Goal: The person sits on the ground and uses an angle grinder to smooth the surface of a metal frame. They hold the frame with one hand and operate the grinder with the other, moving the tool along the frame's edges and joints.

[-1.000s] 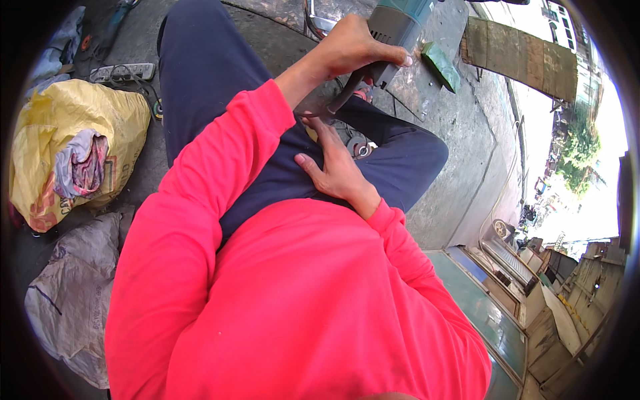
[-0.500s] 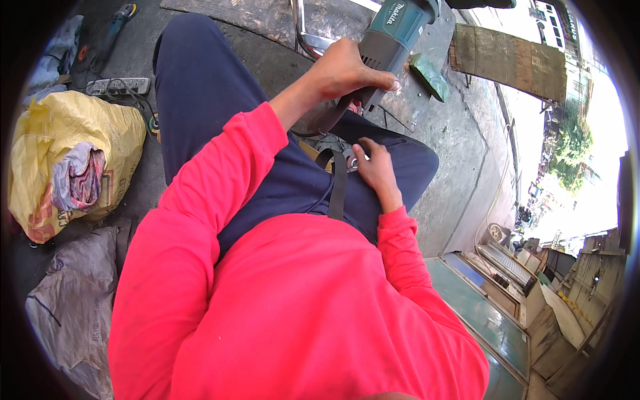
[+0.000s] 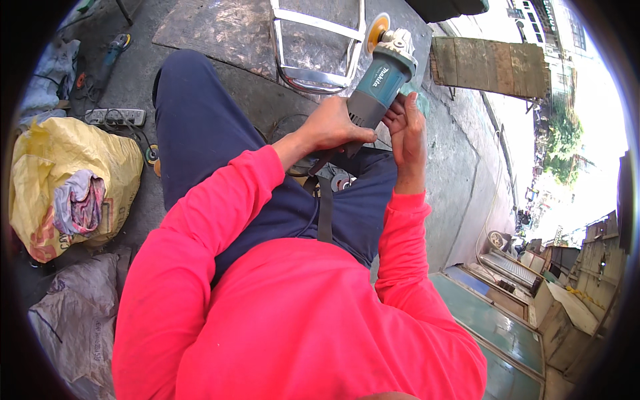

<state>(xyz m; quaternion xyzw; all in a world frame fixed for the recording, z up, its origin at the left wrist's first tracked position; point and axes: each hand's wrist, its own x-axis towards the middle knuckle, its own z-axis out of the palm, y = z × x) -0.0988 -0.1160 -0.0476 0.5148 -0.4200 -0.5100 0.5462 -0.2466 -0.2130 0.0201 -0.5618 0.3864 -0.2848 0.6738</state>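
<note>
The left hand is wrapped around the rear of an angle grinder. Just right of it, the right hand is loosely spread, contact unclear.

Daylight, mid-frame exposure OK. Strongest light at right: street mostly blown to white, distant detail washed out and soft. Ground in open shade, paler to the right, darker at left. Bright glints on chrome frame near lower edge of board; pale reflections on glass panel. Shirt heavily saturated, faint folds. Grinder reasonably sharp. Fisheye: stretching toward rim, black vignette, corners cut off.
</note>
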